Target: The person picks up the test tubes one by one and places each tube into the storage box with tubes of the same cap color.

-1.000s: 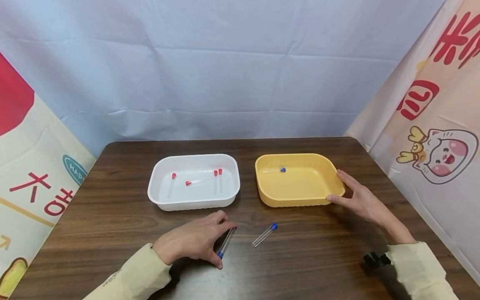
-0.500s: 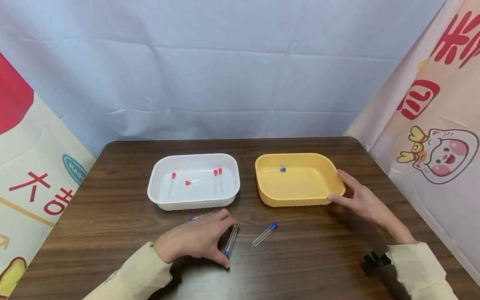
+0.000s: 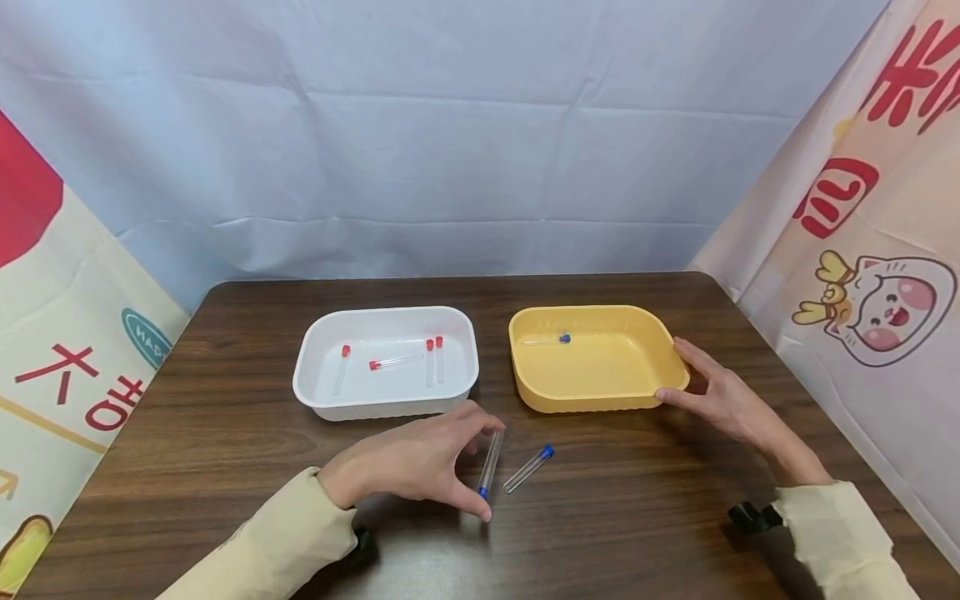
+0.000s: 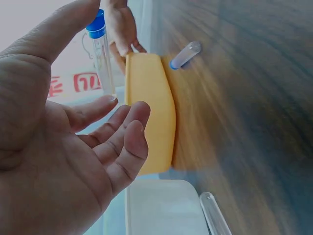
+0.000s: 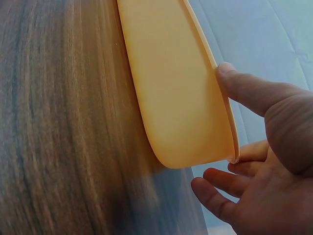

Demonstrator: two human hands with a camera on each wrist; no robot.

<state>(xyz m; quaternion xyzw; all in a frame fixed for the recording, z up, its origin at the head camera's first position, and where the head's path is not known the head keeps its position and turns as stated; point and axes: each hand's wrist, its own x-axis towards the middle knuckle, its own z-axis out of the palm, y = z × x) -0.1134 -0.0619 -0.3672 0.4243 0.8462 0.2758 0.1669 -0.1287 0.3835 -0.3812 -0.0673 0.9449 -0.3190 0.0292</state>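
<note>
In the head view my left hand (image 3: 427, 458) pinches a blue-capped clear test tube (image 3: 491, 463) end to end between thumb and index finger. The left wrist view shows that tube (image 4: 101, 54) lifted, its cap against the thumb, the other fingers loosely bent. Right of this hand, a second blue-capped test tube (image 3: 528, 468) lies on the table. My right hand (image 3: 731, 408) touches the near right corner of the yellow tray (image 3: 585, 402), thumb and fingers outside its rim. One blue-capped tube (image 3: 555, 339) lies in this tray. Another test tube (image 4: 215, 215) lies beside the white tray, hidden in the head view.
The white tray (image 3: 378, 410), left of the yellow one, holds several red-capped test tubes (image 3: 396, 362). Both trays stand on a dark wooden table (image 3: 600, 517). A pale cloth (image 3: 450, 167) hangs behind the table, with printed cloths at either side.
My left hand has moved right with the pinched test tube, towards the blue-capped tube on the table. A tube partly showing behind that hand is now covered in the head view. My right hand stays put.
</note>
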